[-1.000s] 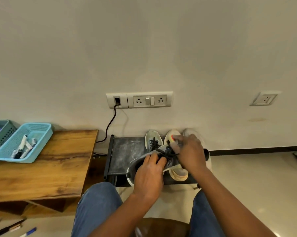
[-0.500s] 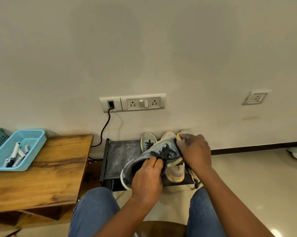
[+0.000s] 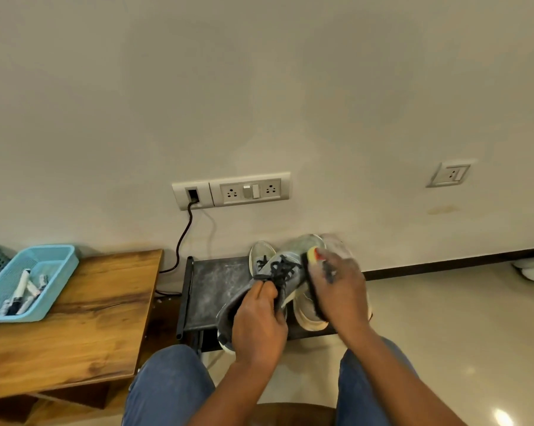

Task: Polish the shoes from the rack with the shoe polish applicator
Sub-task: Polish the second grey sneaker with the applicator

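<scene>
Shoe (image 3: 282, 273), grey with dark laces, is held up over the near edge of the rack (image 3: 216, 290), toe pointing far. The left hand (image 3: 259, 324) grips it at the collar, fingers curled round the opening. The right hand (image 3: 336, 290) has slid from the toe, where it was a second ago, down the shoe's right side, its fingers closed round the applicator (image 3: 313, 256), whose dark pad lies along the upper. That reads as a polishing stroke under way; other shoes wait on the rack's far right.
</scene>
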